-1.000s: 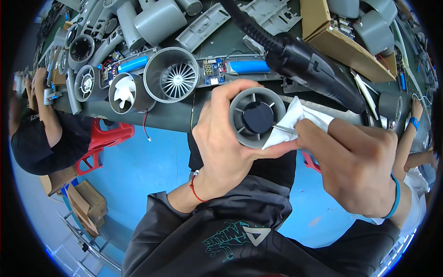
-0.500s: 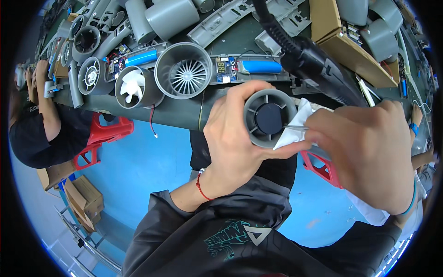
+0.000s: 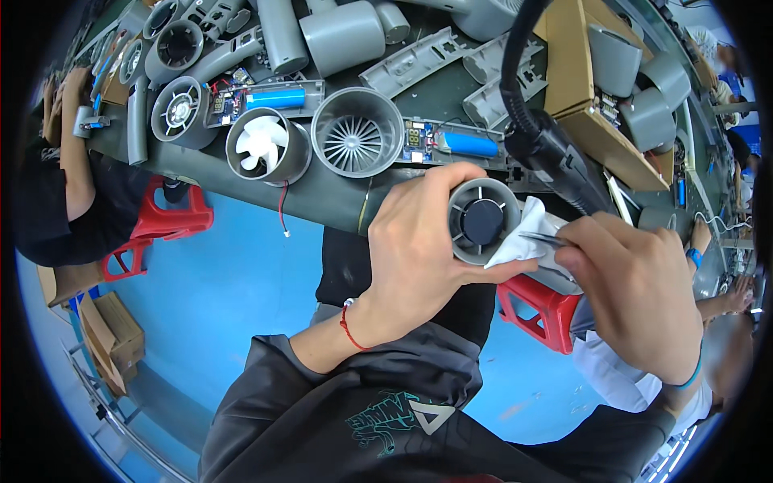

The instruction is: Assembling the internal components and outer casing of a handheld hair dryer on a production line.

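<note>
My left hand [image 3: 419, 249] is wrapped round a grey cylindrical fan housing [image 3: 514, 205], its open end facing up. Inside, thin spokes run to a round black hub [image 3: 482, 222]. My right hand [image 3: 632, 282] pinches a pair of metal tweezers [image 3: 545, 238]. Their tips point left over a crumpled white tissue or cloth [image 3: 523, 222] at the housing's right rim. Whether the tips grip it I cannot tell. The left thumb lies just below that white piece.
Along the bench edge stand a grey housing with a white fan [image 3: 262, 143], a larger grilled cylinder [image 3: 358, 101] and circuit boards with blue batteries [image 3: 469, 144]. A black flexible arm [image 3: 555, 149] hangs beside a cardboard box [image 3: 612, 129]. A co-worker [image 3: 68, 193] sits at left near red stools [image 3: 169, 213].
The tweezers' tips have drawn back right, from the black hub to over the white piece. My view has shifted; the left hand keeps its hold on the housing.
</note>
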Available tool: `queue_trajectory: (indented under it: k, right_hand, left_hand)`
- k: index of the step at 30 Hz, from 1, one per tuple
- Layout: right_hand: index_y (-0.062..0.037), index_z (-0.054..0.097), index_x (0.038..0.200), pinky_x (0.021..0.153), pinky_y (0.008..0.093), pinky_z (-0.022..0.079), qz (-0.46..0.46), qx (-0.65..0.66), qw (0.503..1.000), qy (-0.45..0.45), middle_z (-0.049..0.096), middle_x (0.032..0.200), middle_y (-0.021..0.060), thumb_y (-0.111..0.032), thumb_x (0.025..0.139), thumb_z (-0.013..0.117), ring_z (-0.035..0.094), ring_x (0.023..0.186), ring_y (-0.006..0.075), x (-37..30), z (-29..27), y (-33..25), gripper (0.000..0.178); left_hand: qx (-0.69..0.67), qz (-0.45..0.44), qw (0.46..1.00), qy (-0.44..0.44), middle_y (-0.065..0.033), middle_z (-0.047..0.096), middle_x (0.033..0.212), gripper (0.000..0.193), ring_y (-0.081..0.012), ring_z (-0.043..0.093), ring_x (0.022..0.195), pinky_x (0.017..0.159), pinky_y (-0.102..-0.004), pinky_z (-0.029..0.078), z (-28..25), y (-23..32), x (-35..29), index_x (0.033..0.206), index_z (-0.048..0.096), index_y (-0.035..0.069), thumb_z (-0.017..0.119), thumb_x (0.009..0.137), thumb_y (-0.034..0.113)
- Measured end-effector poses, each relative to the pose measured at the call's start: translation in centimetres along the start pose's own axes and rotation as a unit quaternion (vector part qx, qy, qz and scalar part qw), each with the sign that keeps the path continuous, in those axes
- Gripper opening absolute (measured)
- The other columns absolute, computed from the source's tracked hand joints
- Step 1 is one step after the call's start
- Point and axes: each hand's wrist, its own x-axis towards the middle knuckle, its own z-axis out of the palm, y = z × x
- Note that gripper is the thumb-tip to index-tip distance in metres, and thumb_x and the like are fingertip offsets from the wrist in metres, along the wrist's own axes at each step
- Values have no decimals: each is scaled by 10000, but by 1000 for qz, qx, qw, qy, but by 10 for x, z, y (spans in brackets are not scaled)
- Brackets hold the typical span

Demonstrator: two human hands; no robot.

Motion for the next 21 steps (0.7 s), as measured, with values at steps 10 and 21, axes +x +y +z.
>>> queue_trajectory:
  k: [10, 21]
  right_hand:
    - [-72, 539, 868, 459, 365, 395, -47, -118, 991, 42, 562, 649, 63, -69, 753, 645, 590, 547, 257, 6, 5, -17, 156]
    - [-98, 597, 762, 482, 367, 396, -27, -169, 985, 6, 552, 593, 43, -99, 690, 655, 580, 540, 259, 18, -10, -30, 93]
  left_hand:
    - [8, 11, 1000, 8, -43, 660, 923, 740, -228, 648, 791, 714, -331, 513, 1, -1, 0, 1043, 553, 52, 928, 467, 327]
    - [-6, 12, 1000, 2, -43, 649, 836, 723, -234, 645, 729, 701, -336, 482, 3, 2, 2, 1051, 538, 53, 903, 514, 372]
